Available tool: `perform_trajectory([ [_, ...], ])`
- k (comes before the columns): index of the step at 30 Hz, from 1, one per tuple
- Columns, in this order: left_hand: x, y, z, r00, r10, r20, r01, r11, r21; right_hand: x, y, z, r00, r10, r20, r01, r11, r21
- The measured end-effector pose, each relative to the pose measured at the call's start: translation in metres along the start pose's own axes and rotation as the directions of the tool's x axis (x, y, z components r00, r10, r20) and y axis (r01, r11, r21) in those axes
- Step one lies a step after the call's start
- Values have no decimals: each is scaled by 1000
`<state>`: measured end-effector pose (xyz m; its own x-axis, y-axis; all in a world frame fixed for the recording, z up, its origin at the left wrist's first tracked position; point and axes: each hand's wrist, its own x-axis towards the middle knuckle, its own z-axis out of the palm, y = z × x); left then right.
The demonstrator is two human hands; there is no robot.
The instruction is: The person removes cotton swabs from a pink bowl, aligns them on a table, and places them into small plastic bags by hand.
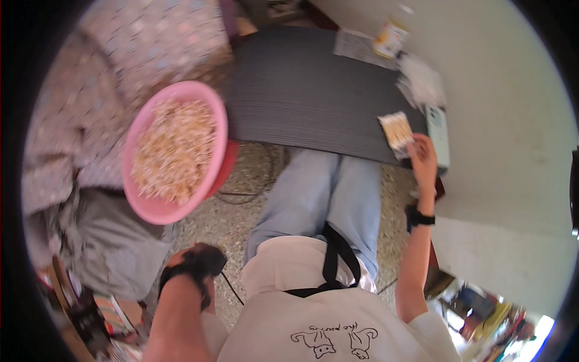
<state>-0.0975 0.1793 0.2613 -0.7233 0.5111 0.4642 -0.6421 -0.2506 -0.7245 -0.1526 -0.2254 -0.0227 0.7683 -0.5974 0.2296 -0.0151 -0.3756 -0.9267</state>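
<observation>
At the right end of the dark table, my right hand (424, 155) is closed, its fingertips on the near edge of a small clear packet of cotton swabs (396, 128). The packet shows tan sticks with white ends and is at the tabletop. My left hand (186, 256) hangs low, left of my lap and away from the table. A black wrist device covers much of it, so its fingers cannot be made out. Nearest to it is a pink basin (221, 114) heaped with loose cotton swabs (175, 148).
The dark ridged table (301, 84) stands before my knees, against a pale wall (500, 120). A white box (438, 136), clear plastic bags (421, 79) and a yellow-and-white container (392, 40) line its right side. Grey cloth (102, 241) lies left; a cable crosses the floor.
</observation>
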Motion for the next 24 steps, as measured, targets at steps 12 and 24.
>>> perform_trajectory([
  [12, -164, 16, -161, -613, -489, 621, 303, 580, 756, 2, 9, -11, 1000, -5, -2, 5, 998, -69],
  [24, -177, 1, -232, -926, -294, 236, 31, 565, 825, 0, 7, -11, 999, 10, 44, -11, 1000, 23],
])
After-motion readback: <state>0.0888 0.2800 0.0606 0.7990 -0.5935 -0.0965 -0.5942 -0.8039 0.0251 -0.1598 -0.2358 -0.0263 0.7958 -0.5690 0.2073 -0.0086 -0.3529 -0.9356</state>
